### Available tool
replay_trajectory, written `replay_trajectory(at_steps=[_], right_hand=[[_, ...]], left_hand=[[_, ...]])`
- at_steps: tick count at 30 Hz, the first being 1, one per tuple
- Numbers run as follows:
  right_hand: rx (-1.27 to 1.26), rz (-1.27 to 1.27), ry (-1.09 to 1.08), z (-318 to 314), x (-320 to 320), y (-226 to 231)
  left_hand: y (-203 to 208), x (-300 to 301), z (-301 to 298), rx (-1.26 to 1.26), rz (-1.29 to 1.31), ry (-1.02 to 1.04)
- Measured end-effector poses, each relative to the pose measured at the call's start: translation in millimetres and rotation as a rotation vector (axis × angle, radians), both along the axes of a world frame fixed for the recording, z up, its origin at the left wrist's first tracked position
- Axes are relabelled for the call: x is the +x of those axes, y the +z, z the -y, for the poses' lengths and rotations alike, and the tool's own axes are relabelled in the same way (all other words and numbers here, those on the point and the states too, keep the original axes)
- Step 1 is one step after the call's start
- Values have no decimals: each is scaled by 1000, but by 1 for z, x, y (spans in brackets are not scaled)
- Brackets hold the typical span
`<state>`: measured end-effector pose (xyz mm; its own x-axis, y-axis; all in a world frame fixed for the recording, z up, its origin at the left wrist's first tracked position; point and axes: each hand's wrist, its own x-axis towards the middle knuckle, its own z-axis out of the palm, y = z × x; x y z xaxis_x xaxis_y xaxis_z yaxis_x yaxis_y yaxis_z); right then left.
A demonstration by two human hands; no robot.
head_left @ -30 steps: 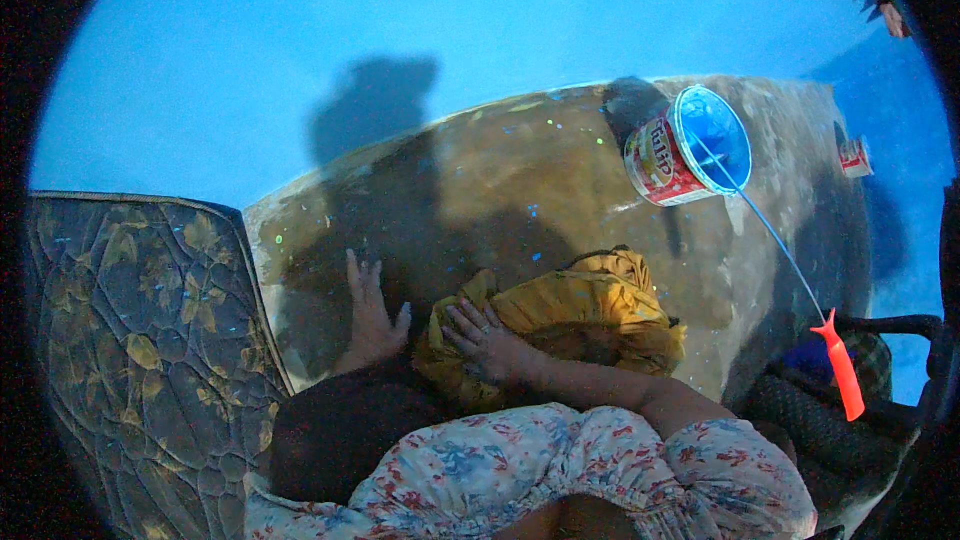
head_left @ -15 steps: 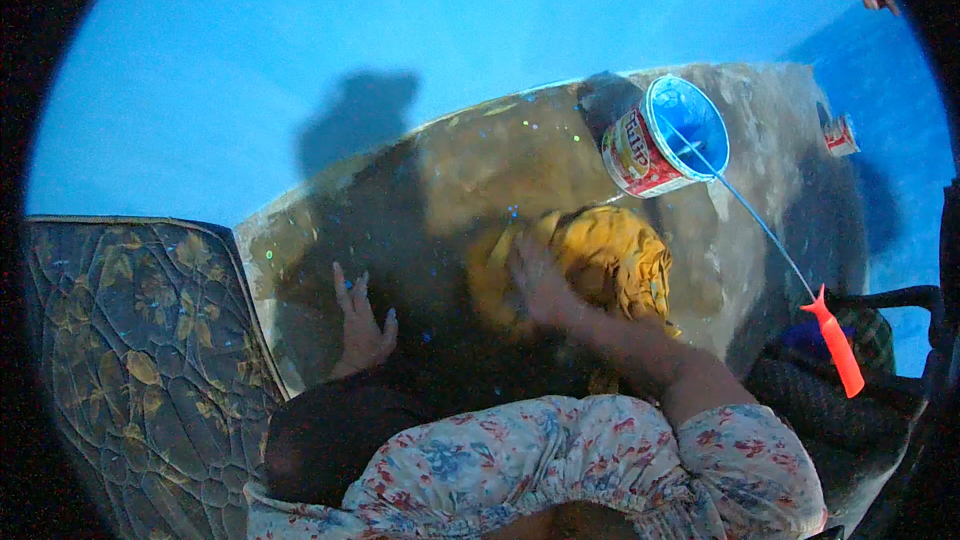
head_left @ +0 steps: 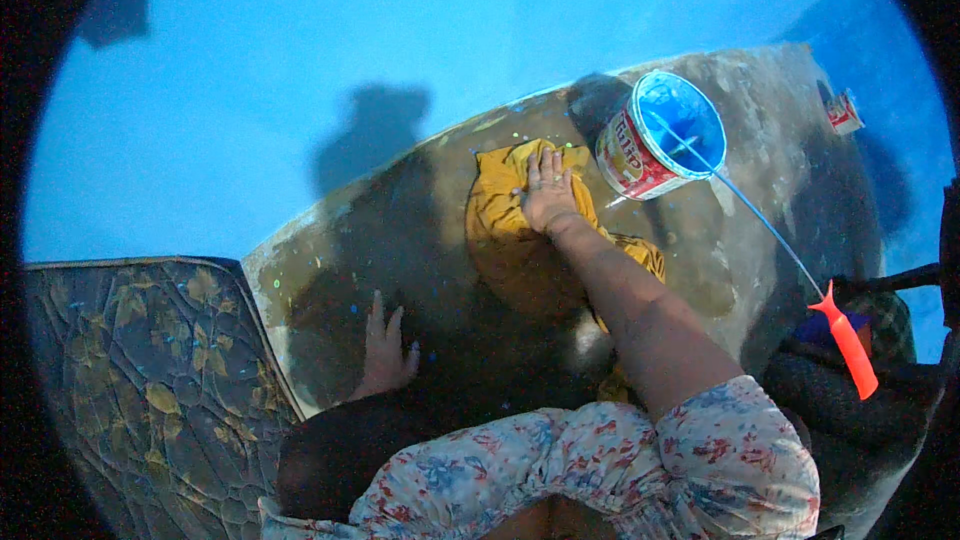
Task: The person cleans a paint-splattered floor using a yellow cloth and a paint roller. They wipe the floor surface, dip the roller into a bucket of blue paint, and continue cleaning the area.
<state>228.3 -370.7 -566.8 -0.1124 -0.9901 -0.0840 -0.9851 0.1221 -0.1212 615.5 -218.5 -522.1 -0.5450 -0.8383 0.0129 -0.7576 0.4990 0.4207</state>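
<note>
Under my right hand [head_left: 550,195] lies a crumpled yellow cloth [head_left: 505,210], pressed against the grey-brown floor. The fingers are stretched out flat on top of it, and its folds run back beneath my forearm. My left hand [head_left: 388,355] rests low on the floor in shadow, left of the cloth, fingers spread and holding nothing. Blue paint specks dot the floor [head_left: 400,240] around both hands. Just right of the cloth stands a red and white bucket [head_left: 625,155] with a blue-stained inside. A thin rod with an orange handle [head_left: 848,345] leans out of it.
A blue wall [head_left: 280,70] rises along the far edge of the floor. On the left is a dark quilted mattress [head_left: 150,380] with a leaf pattern. A small red and white tin [head_left: 843,112] sits at the far right, and dark bags [head_left: 840,400] lie at the lower right.
My right hand has pushed the yellow cloth away from me toward the wall, with my arm reaching further out. My left hand stays on the floor as the view shifts slightly.
</note>
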Motion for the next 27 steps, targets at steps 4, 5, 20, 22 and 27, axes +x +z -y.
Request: replay_trajectory(at_steps=[4, 5, 20, 22, 27], right_hand=[[168, -341, 309, -18, 57, -23], [108, -221, 426, -36, 83, -17], [-222, -80, 2, 5, -66, -18], [-25, -259, 97, -43, -41, -19], [66, 180, 371, -170, -46, -2]], left_hand=[[3, -22, 2, 258, 347, -52], [18, -27, 0, 352, 441, -52], [8, -40, 7, 326, 546, -122], [10, -35, 4, 340, 553, -106], [9, -34, -2, 362, 545, -98]])
